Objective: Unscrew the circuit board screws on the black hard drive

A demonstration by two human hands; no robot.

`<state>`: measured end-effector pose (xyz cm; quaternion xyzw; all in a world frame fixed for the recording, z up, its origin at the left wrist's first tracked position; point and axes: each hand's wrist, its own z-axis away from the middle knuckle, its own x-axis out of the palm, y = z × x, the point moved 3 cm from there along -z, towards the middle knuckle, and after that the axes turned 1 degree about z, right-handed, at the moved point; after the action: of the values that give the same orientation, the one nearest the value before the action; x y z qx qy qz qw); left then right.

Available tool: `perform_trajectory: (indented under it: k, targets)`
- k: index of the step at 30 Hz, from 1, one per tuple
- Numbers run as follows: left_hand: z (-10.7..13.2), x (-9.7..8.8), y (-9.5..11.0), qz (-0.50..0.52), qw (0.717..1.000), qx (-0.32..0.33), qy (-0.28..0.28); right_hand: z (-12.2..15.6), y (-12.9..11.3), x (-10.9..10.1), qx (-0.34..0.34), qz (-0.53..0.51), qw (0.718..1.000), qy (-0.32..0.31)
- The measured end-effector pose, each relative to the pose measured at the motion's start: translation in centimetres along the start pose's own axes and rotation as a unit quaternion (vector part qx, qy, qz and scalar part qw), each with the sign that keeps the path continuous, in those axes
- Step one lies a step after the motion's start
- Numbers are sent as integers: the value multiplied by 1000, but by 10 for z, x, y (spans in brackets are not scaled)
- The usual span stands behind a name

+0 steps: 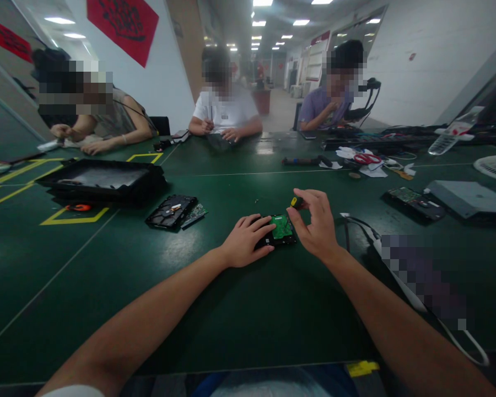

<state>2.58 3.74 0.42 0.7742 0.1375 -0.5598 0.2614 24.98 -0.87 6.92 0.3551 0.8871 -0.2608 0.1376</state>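
Observation:
A small black hard drive (pixel 278 234) with a green circuit board on top lies on the green table (pixel 215 309) in front of me. My left hand (pixel 246 240) rests on its left side, fingers curled over the edge, holding it down. My right hand (pixel 316 223) is closed on a screwdriver with a black and yellow handle (pixel 296 202), held upright over the drive's right side.
A second hard drive and a loose board (pixel 174 212) lie to the left, beside a black tray (pixel 103 180). Cables (pixel 357 225) run at my right. More drives, a grey box (pixel 467 197), scissors and tools sit far right. Three people sit across the table.

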Motion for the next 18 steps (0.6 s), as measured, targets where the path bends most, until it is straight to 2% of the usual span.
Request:
perform_trajectory:
  k: [3, 10, 18]
  targets:
    - [0, 0, 0, 1, 1000, 1, 1, -2, -1, -3, -1, 19, 1000, 14]
    - [0, 0, 0, 8, 1000, 5, 7, -3, -5, 0, -18, -5, 1000, -17]
    - [1, 0, 0, -3, 1000, 6, 8, -6, -7, -4, -19, 24, 1000, 1]
